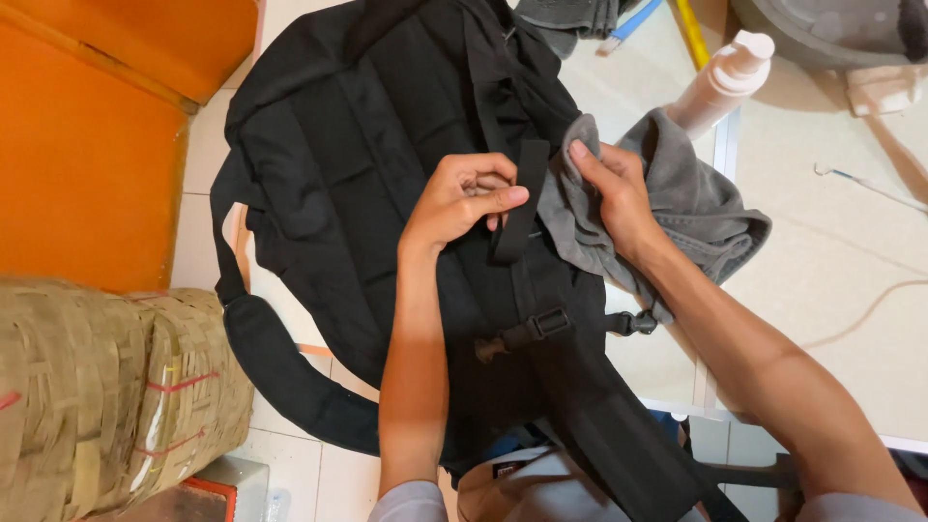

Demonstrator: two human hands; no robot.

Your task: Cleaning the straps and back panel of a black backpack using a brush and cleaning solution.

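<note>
A black backpack lies back-side up across my lap and the tiled floor. My left hand pinches a short black strap of the backpack, holding it up off the fabric. My right hand grips a grey cloth and presses a fold of it against the strap's right edge. The rest of the cloth drapes to the right over the floor. A black buckle sits on the webbing below the held strap.
A white pump bottle stands just behind the cloth. An orange surface fills the left side, with woven straw bundles below it. A padded shoulder strap curves over the floor tiles at lower left. A grey round object sits top right.
</note>
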